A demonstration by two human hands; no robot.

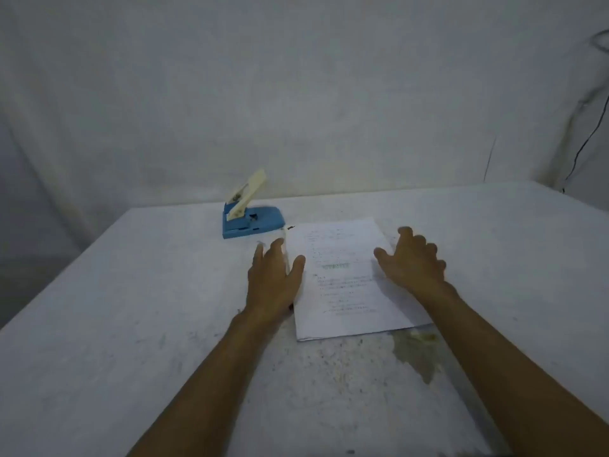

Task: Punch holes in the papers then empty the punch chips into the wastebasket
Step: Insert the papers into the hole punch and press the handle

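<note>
Both hands' grip wide: left hand, right hand | papers printed, flat | punch blue, lever raised

Papers: a thin stack of printed papers lies flat on the white table.
Left hand: the left hand is spread, palm down, at the left edge of the stack.
Right hand: the right hand is spread at the right edge, fingers apart.
Punch: a blue hole punch with a raised cream lever stands just behind the stack, to the left.
Stain: a yellowish stain is near the lower right corner of the stack.
</note>
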